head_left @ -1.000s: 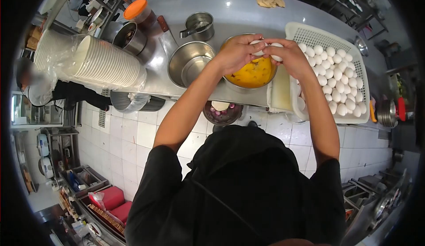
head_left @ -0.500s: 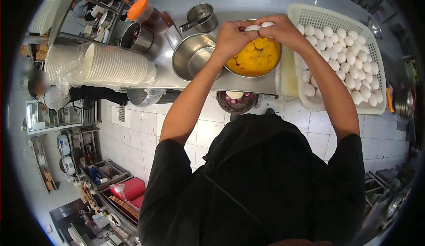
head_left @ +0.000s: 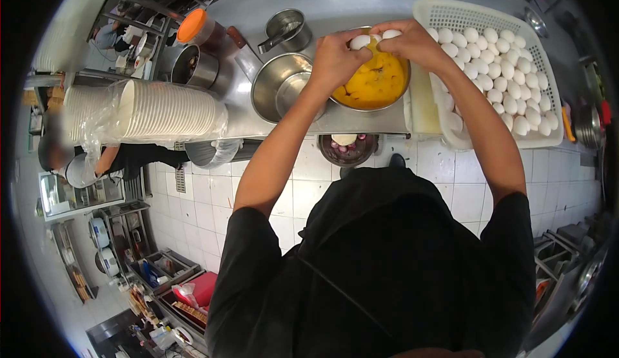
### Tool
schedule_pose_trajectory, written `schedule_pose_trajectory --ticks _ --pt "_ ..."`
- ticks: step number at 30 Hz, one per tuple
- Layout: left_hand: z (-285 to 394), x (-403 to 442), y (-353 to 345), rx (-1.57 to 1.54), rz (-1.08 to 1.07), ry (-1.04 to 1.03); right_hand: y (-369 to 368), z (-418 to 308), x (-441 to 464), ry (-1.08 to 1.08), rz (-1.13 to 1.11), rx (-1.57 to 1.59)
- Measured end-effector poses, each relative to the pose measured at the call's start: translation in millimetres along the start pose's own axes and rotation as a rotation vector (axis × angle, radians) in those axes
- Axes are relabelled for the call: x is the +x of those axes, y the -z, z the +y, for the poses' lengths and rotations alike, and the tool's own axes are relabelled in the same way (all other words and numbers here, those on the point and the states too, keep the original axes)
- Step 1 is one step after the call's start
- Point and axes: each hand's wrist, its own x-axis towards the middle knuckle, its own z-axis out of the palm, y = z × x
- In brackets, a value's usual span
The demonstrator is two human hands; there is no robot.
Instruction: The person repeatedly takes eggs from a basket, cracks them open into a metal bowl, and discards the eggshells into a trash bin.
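My left hand [head_left: 336,56] is closed on a white eggshell piece [head_left: 360,41]. Another white eggshell piece [head_left: 391,34] sits in the closed fingers of my right hand [head_left: 412,43]. A small gap separates the two pieces, with yellow egg showing between my thumbs. Both hands are over the far part of a metal bowl [head_left: 367,109], which holds many egg yolks [head_left: 375,86]. To the right, a white perforated basket [head_left: 445,11] carries a large pile of whole white eggs [head_left: 509,71]; my right forearm crosses over its left side.
Left of the bowl are a metal pot [head_left: 263,97], a small saucepan [head_left: 290,36], a cleaver [head_left: 248,61] and an orange-lidded container [head_left: 191,27]. Stacked white containers [head_left: 169,110] line the counter's left end. Below is a pan with onions [head_left: 347,155]. Another person [head_left: 109,158] stands at left.
The shell pieces have drawn apart, and yellow egg now shows between them. My hands stay above the bowl. The view has shifted slightly.
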Motion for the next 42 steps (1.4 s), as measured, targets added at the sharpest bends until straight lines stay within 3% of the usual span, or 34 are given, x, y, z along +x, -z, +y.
schedule_pose_trajectory --ticks 2,5,8,11,13,18,21,25,27,29,30,31,33,35,36,37,38,40,41,42 --pt "-1 2 3 0.049 -0.022 -0.109 1 -5 -4 0.082 0.034 -0.054" --pt "10 8 10 0.126 -0.138 -0.112 0 -16 -10 0.070 0.054 -0.092" --pt "6 12 16 -0.055 -0.232 -0.051 -1 -27 -16 0.180 0.136 -0.125" --pt "2 5 30 -0.504 -0.419 -0.025 -2 -45 -20 0.023 0.083 0.005" --pt "0 -8 42 -0.734 -0.423 0.000 -10 -55 -21 -0.003 -0.010 -0.011" --pt "-23 -87 106 -1.124 -0.238 0.164 -71 -95 -32 -0.039 -0.011 0.173" --pt "-49 -174 157 -1.153 -0.019 0.242 -93 -105 -51 -0.029 0.062 0.362" --pt "-126 -299 201 -0.965 0.485 0.583 -105 -99 -86 -0.021 -0.018 0.467" --pt "-190 -358 220 -0.944 0.855 0.701 -115 -95 -99 -0.002 -0.073 0.473" --pt "-234 -389 265 -0.589 0.964 0.728 -127 -99 -103 0.005 -0.079 0.424" --pt "-281 -409 301 -0.222 0.898 0.767 -131 -101 -107 0.000 -0.080 0.397" --pt "-289 -397 325 -0.336 1.046 0.596 -133 -101 -110 -0.002 -0.072 0.372" --pt "-318 -371 391 0.100 0.921 0.653 -138 -103 -108 0.005 -0.064 0.327" --pt "-305 -335 422 -0.206 1.013 0.728 -141 -106 -114 -0.007 -0.042 0.327" --pt "-333 -334 445 -0.259 1.010 0.594 -140 -105 -117 -0.002 -0.034 0.311" --pt "-317 -317 447 -0.300 1.137 0.442 -137 -106 -118 0.014 -0.019 0.298" --pt "-295 -307 447 -0.175 1.146 0.415 -135 -104 -119 0.032 -0.003 0.321" --pt "-266 -307 432 -0.076 1.080 0.273 -127 -98 -136 0.054 0.083 0.368" --pt "-222 -299 407 0.126 1.041 0.303 -123 -95 -145 0.016 0.152 0.417" --pt "-200 -292 381 -0.209 1.057 0.256 -118 -92 -152 -0.020 0.253 0.462"
